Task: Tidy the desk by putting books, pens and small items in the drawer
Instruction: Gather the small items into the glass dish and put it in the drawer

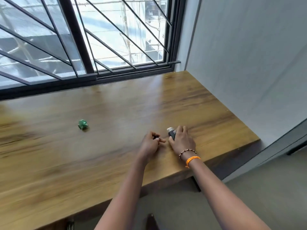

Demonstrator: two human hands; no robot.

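Lying under right hand (181, 140): dark gadget (171, 133).

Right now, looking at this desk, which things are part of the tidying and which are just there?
Part of the tidying:
- dark gadget with a silver end, under the right hand
- small black item, pinched in the left hand
- green crumpled thing, lying alone on the desk

Just there:
- window bars
- wall
- wrist bands

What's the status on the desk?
Left hand pinching a small black item. Right hand closing over a dark gadget. Green lump untouched. Nothing blocking.
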